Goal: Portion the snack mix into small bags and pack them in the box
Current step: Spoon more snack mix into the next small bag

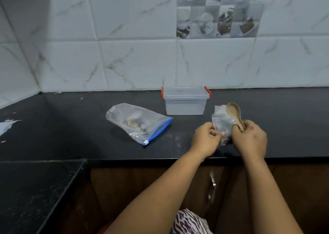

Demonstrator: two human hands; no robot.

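nearest the camera a patch of patterned cloth [190,223] shows at the bottom edge, and from it two bare forearms reach out over the near edge of the black counter [71,127]. the left hand [204,139] has its fingers curled in, pinching the left edge of a small clear bag [221,125]; the right hand [251,137] pinches the bag's right edge while gripping the handle of a pale wooden spoon [234,112], whose bowl sticks up and away, empty. the bag is held between both hands just above the counter, probably to pull its mouth apart or press it closed; which of the two i cannot tell. a little dark mix seems to sit low in it, though it is blurred. keeping the spoon tucked in the same hand likely saves laying it down between scoops. to the left, well apart from the hands, the large zip bag [138,122] with the blue slider lies flat, its mouth turned toward the near right, a small heap of snack mix [132,122] inside, so it looks within easy reach. farther back, between the two bags, stands the clear box [186,100] with red clips, lid on, nothing plainly visible inside. behind everything runs the white marbled tile wall [124,56].
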